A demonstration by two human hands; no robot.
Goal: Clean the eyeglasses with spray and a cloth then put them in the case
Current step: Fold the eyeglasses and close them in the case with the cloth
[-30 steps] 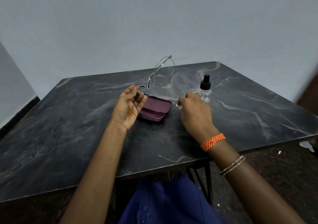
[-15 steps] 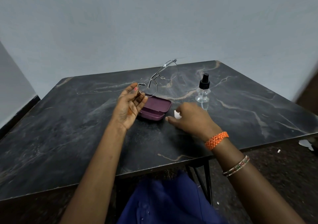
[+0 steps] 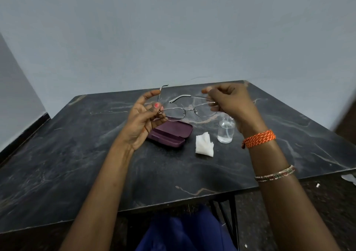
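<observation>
Eyeglasses pinched at both ends, left hand and right hand; fold temples gently; case mid-surface, lid unopened.

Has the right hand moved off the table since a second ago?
Yes. The right hand has risen from beside the spray bottle and now pinches the eyeglasses above the closed case, leaving the cloth on the table.
</observation>
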